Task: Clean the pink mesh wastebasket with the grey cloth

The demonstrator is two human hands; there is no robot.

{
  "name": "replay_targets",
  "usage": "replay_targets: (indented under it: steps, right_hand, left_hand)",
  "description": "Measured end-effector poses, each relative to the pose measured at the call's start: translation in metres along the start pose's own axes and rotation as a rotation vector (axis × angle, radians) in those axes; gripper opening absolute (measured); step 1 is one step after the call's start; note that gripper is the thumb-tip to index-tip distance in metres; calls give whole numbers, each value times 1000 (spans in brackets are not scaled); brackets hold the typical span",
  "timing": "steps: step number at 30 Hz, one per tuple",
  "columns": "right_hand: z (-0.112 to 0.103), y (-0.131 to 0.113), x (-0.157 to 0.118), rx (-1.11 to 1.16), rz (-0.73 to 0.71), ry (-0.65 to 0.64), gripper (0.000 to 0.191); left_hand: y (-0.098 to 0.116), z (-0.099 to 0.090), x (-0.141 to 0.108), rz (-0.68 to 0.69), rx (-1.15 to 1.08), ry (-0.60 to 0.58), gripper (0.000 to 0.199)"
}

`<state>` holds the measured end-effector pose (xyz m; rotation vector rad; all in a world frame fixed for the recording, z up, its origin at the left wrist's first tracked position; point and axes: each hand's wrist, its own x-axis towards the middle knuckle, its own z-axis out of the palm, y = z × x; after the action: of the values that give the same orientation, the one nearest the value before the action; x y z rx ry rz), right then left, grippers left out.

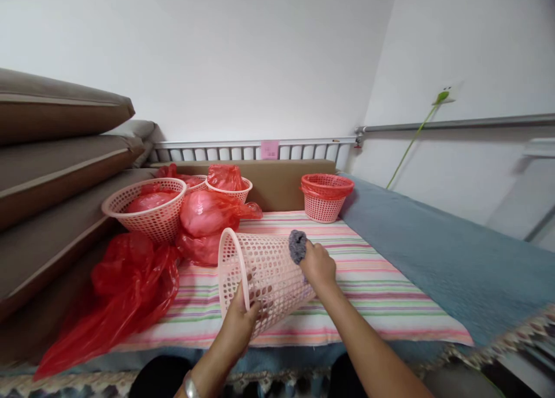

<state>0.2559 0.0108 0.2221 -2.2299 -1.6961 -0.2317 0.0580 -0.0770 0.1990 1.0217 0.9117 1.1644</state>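
Observation:
A pale pink plastic basket [273, 265] with a holed wall lies tilted on its side, its mouth facing left. My left hand [238, 317] grips the rim at the lower front, the thumb outside and the fingers partly hidden by the wall. In my right hand [318, 265] is a bunched grey cloth [297, 246], pressed against the basket's outer wall near its base. A striped cloth [364, 294] lies beneath the basket.
At the left are a pink basket [162, 224] holding a red bag, loose red plastic bags [130, 282] and stacked cushions [56, 155]. A basket lined with a red bag [323, 207] stands at the back right. Behind runs a white radiator [199, 153].

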Motion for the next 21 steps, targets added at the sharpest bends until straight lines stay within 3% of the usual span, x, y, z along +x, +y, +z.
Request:
replay_targets:
  steps: [5, 12, 16, 21]
  right_hand:
    - [9, 28, 6, 7, 116, -32, 32]
    - [9, 27, 2, 29, 100, -41, 37]
    - [4, 14, -5, 44, 80, -36, 35]
    - [-13, -32, -28, 120, -92, 16, 32]
  left_hand:
    - [5, -3, 4, -16, 42, -54, 79]
    - [20, -2, 20, 44, 53, 35, 75]
    - [17, 0, 17, 42, 34, 43, 74]
    - [10, 5, 14, 23, -7, 58, 76]
